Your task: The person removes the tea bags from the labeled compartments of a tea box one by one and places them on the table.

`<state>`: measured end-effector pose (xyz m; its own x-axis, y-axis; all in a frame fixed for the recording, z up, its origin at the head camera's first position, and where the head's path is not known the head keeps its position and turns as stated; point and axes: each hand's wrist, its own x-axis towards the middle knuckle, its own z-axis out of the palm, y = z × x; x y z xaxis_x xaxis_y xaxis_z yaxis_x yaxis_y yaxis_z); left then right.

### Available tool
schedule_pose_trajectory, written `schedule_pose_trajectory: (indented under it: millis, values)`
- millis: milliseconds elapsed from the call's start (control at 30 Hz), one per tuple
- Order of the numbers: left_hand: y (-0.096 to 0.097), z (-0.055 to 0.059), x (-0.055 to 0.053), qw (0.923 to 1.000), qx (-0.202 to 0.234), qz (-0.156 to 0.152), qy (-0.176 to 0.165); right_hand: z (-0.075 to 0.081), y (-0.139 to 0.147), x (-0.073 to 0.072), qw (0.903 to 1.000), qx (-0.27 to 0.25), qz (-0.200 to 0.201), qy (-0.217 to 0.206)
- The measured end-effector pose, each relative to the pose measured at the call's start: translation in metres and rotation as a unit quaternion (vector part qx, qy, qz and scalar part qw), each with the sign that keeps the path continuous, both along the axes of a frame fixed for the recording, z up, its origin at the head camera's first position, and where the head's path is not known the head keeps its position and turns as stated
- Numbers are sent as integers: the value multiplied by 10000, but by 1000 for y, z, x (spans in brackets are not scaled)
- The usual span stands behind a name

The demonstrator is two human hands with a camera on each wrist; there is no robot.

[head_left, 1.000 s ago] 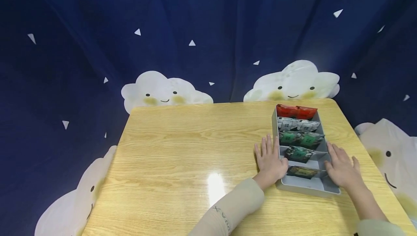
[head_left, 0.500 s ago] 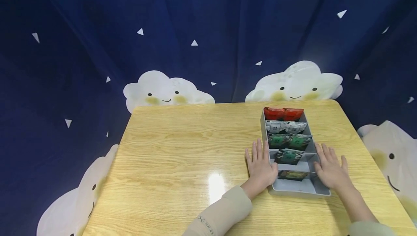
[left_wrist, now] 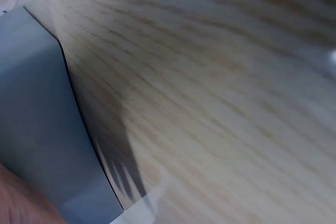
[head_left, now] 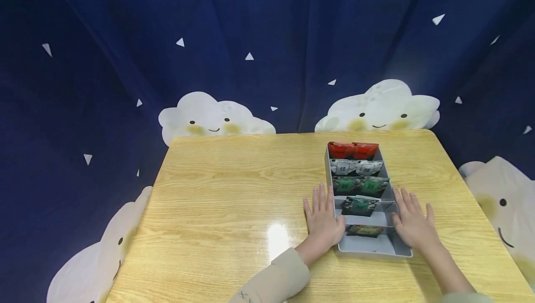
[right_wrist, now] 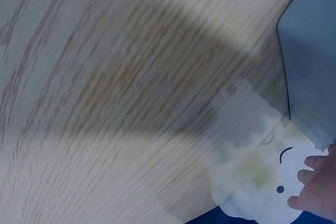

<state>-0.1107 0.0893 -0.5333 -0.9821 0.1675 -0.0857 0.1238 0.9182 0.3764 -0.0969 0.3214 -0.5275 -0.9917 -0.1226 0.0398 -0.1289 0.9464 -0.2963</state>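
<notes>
1. A grey divided box [head_left: 368, 244] sits on the wooden table [head_left: 230, 191], right of centre in the lower half of the head view.
2. The left hand [head_left: 323, 227] lies along the box's left side, its fingers straight and slightly spread, its thumb at the rim; it presses the side without gripping anything.
3. The right hand [head_left: 415, 227] touches the opposite side, fingers likewise extended and spread, wrapped round nothing.
4. Inside the box, packets stand in rows: two red packets [head_left: 353, 150] at the top, then two white-and-grey packets [head_left: 356, 168], then two green packets [head_left: 359, 186].
5. Below these are a single dark green packet [head_left: 360, 206] and, in the lowest row, a yellowish-brown packet [head_left: 365, 230].
6. The left wrist view shows the box's outer wall along the left edge; the right wrist view has it at the upper right, with fingertips at the lower right.
7. A dark blue curtain [head_left: 234, 10] with white triangles and smiling clouds [head_left: 217, 112] fills the upper frame.
8. A light-coloured sleeve [head_left: 276, 277] covers the left forearm at the bottom.
</notes>
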Motion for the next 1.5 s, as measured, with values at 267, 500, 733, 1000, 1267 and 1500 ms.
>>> schedule_pose_trajectory:
  millis: [267,500,733,1000,1267,1500]
  values:
    - [-14,-2,7,9998,165,-4,143,-1,-12,5,10000,-23,-22,34]
    - [-21,-3,10,9998,161,-37,146,-1,-21,10,9999,-64,-58,116]
    - [-29,-3,13,9999,91,-52,90,1,-29,16,9997,-99,-99,191]
    - [-36,-2,19,9996,267,-32,121,1,-36,20,9997,-101,-79,196]
    - [-39,-4,26,9990,428,-1,132,2,-41,23,9996,-121,-37,255]
    - [-42,-5,31,9991,429,12,43,1,-44,25,9998,-57,-56,202]
